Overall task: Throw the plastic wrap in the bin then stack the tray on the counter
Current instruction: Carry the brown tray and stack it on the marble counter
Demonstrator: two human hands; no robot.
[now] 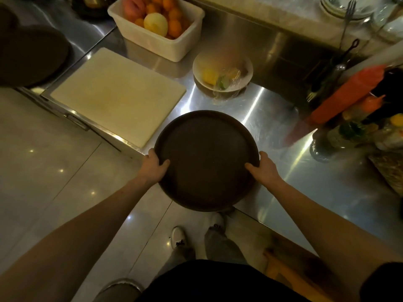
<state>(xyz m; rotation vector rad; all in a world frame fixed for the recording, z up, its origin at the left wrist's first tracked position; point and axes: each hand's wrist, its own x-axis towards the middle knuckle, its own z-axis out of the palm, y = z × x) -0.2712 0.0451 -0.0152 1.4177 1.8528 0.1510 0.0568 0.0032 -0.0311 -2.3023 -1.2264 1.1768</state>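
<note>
A round dark brown tray is held over the front edge of the steel counter. My left hand grips its left rim with the thumb on top. My right hand grips the right rim the same way. Beyond the tray, crumpled clear plastic wrap lies in and around a white bowl of fruit pieces. At the far left, other dark round trays rest on the counter. No bin is in view.
A white cutting board lies left of the tray. A white tub of oranges and other fruit stands behind it. Squeeze bottles, cutlery and plates crowd the right side. My feet stand on the tiled floor below.
</note>
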